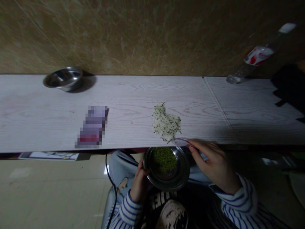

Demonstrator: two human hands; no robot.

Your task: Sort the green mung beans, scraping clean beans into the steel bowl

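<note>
My left hand (140, 183) grips the left rim of a shiny metal bowl (183, 178), thumb over the edge. Small green beans (164, 159), which look like mung beans, lie in this bowl, held over my lap just below the table edge. Between the thumb and fingers of my right hand (211, 160) is a small translucent plastic piece (179, 142) with a rounded end; whether it is a spoon I cannot tell. Its tip touches the near end of a loose pile of white grains mixed with green beans (166, 122), rice by the look of it, on the table.
A second metal bowl (64, 79) stands at the back left by the wall. A pixelated phone-shaped object (92, 127) lies left of the pile on the white wood-grain table (133, 92). At the back right are a clear bottle (258, 55) and a dark item (289, 86).
</note>
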